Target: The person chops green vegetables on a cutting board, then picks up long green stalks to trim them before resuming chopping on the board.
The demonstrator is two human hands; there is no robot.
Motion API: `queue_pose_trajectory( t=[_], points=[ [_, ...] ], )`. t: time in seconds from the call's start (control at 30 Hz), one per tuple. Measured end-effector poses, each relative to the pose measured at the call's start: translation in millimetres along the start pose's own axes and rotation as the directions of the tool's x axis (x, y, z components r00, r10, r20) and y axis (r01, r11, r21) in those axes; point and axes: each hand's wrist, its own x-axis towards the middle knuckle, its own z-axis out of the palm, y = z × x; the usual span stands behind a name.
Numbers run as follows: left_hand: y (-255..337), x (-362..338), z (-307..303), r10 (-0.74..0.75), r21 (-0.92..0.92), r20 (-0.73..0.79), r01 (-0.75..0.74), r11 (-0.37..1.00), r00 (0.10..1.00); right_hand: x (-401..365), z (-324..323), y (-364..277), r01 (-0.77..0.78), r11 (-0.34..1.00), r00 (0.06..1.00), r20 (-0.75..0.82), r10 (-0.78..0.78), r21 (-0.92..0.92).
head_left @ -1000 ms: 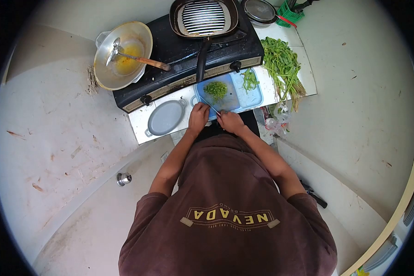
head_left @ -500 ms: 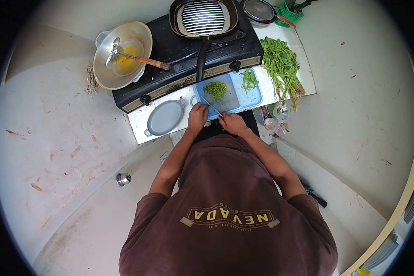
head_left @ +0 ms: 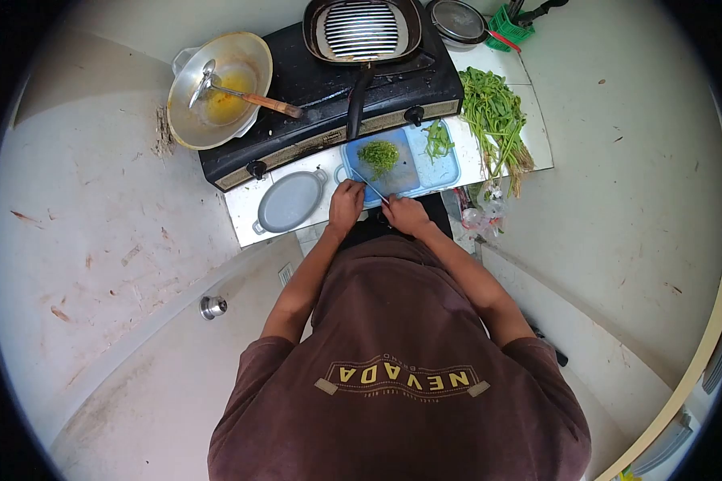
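Note:
My right hand [head_left: 407, 215] is closed round the handle of a knife [head_left: 375, 189], whose thin blade slants up and left over the near edge of a blue cutting board [head_left: 401, 175]. Close to the blade, at the board's near-left corner, is my left hand [head_left: 346, 204] with its fingers curled together. What they grip, if anything, is hidden. Beyond the blade lies a heap of finely chopped greens [head_left: 378, 157] on the board's darker section. A few longer cut leaves [head_left: 438, 139] rest in the lighter section on the right.
A grey oval plate [head_left: 290, 201] sits left of the board. Behind stands a black gas stove [head_left: 297, 72] bearing a large wok [head_left: 183, 120] with a ladle [head_left: 269, 104] and a grill pan [head_left: 309, 32]. Leafy greens with roots [head_left: 492, 108] lie at right, below a green basket [head_left: 509, 32].
The view has shifted slightly, moving the stove and board a little to the right in the picture. Both hands stay almost in place, and the chopped heap looks a little more spread.

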Motion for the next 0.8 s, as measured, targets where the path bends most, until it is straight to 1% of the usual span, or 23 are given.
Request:
queue_pose_trajectory(
  t=[0.07, 0.27, 0.47, 0.57, 0.8],
  points=[
    [1, 1, -1, -0.017, 0.002, -0.003, 0.017, 1.000, 1.000, -4, 4, 5, -0.007, 1.000, 1.000, -0.025, 0.007, 0.008],
    [-2, 1, 1, -0.028, -0.004, 0.005, 0.028, 1.000, 1.000, -8, -2, 4, -0.005, 0.999, 1.000, -0.009, 0.005, 0.049],
    [0, 0, 0, -0.037, 0.011, 0.020, 0.037, 0.999, 0.999, -12, -1, 3, 0.022, 1.000, 0.999, -0.032, -0.022, 0.012],
    [-1, -1, 1, -0.031, 0.018, 0.016, 0.030, 0.999, 0.999, -6, -2, 0, 0.013, 1.000, 1.000, 0.021, -0.013, 0.005],
    [1, -4, 1, -0.021, 0.020, -0.009, 0.021, 1.000, 1.000, 1, -1, 0, 0.022, 1.000, 0.999, 0.024, -0.021, -0.008]
  ],
)
